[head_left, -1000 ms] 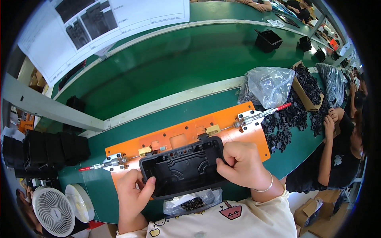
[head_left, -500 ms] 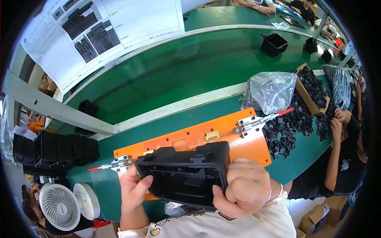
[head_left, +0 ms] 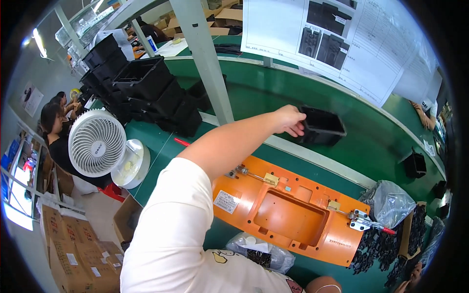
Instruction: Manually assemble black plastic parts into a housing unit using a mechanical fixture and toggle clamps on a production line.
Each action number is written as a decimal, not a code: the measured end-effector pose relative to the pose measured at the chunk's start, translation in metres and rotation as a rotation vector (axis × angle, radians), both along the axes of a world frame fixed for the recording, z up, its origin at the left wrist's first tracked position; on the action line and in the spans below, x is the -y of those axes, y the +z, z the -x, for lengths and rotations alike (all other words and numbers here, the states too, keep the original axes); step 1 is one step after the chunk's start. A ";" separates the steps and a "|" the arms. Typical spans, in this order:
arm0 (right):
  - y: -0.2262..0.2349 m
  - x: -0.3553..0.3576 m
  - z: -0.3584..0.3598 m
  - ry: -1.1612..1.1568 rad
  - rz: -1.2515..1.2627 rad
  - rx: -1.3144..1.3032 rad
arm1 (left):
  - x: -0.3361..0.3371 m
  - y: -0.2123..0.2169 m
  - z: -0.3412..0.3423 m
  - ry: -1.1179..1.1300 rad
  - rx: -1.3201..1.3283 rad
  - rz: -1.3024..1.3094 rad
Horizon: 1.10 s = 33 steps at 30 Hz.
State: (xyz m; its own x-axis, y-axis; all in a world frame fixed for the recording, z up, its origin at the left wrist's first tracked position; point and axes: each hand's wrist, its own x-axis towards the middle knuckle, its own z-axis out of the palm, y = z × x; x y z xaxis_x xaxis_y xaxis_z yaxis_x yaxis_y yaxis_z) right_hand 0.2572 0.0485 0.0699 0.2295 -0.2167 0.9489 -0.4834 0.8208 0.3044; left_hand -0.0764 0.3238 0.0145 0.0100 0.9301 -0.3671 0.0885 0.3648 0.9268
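My left arm reaches forward across the bench, and my left hand (head_left: 291, 121) is closed on the left end of a black plastic box (head_left: 323, 128). The box is open-topped and slightly blurred, over the green belt beyond the pale rail; whether it touches the belt I cannot tell. Just a banded bit of my right wrist (head_left: 323, 284) shows at the lower edge, its fingers hidden. Nearer me lies an orange fixture plate (head_left: 234, 202), its rectangular recess (head_left: 292, 217) bare. A red-handled toggle clamp (head_left: 364, 220) sits at its right end; another, at the left, is partly behind my arm.
Stacked black boxes (head_left: 151, 90) and a white fan (head_left: 97, 142) stand at left. A grey post (head_left: 207, 63) rises beyond my arm. Printed sheets (head_left: 327, 44) hang at upper right. Small black parts (head_left: 376, 251) and a clear plastic bag (head_left: 393, 202) lie at right.
The black box has gone from both hands near my body to my left hand over the belt. My right hand has let go and dropped low. The view has swung left, uncovering the fixture's recess.
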 end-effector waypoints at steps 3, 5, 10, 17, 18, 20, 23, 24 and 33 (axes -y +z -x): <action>-0.017 -0.008 0.006 -0.012 -0.003 -0.030 | -0.023 -0.018 0.046 0.393 -0.584 -0.109; -0.025 -0.008 0.010 -0.056 -0.016 -0.040 | -0.041 -0.018 0.071 0.733 -0.746 -0.186; -0.048 -0.011 0.017 -0.195 -0.022 -0.065 | -0.064 -0.015 0.100 1.030 -0.773 0.073; -0.050 -0.017 0.028 -0.243 -0.051 -0.189 | -0.076 -0.091 0.226 1.324 -1.028 0.195; -0.049 -0.016 0.028 -0.271 -0.050 -0.188 | -0.073 -0.089 0.213 1.305 -1.018 0.194; -0.039 -0.005 0.021 -0.413 -0.062 -0.151 | -0.073 -0.049 0.122 0.841 -0.972 0.178; -0.023 -0.010 0.029 -0.219 0.003 0.046 | -0.031 -0.014 0.124 0.677 -1.197 -0.043; -0.035 0.002 0.026 -0.212 -0.003 0.045 | -0.020 -0.001 0.118 0.535 -1.301 -0.125; -0.020 0.008 0.004 0.205 -0.610 0.336 | 0.126 0.085 -0.023 -0.389 -1.442 -1.392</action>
State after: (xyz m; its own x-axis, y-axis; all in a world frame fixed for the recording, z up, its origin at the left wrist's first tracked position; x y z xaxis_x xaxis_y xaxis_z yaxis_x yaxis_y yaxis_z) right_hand 0.2529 0.0403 0.0502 0.0395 -0.7136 0.6994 -0.7576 0.4351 0.4866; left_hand -0.0529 0.1979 0.0993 0.6493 0.5525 0.5226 0.7454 -0.5985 -0.2935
